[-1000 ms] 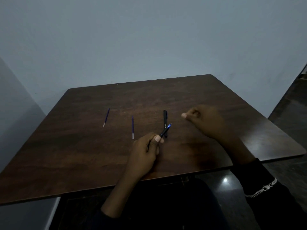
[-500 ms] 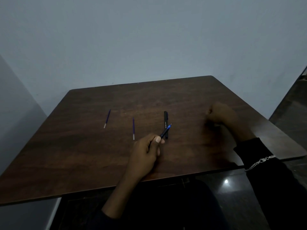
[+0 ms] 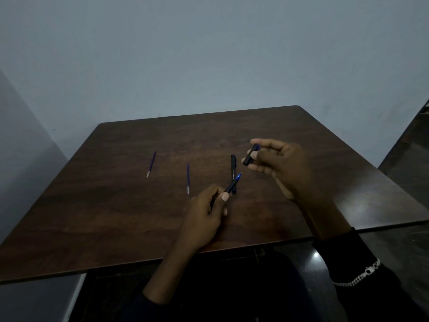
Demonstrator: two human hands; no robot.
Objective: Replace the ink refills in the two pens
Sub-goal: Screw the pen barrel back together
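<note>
- Worktop (image 3: 116, 217): wide brown wood lies between the far refill (image 3: 151, 164) and the left edge; the near refill (image 3: 188, 178) lies just right of it.
- Left hand (image 3: 204, 214) grips the pen (image 3: 233, 183) mid-worktop, its blue tip raised over the flat second pen (image 3: 233, 166).
- Right hand (image 3: 283, 166) pinches a black cap (image 3: 250, 155), well inside the right edge.

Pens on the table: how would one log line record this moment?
left hand: grips uncapped pen | right hand: pinches cap | second pen, two refills: on table
</note>
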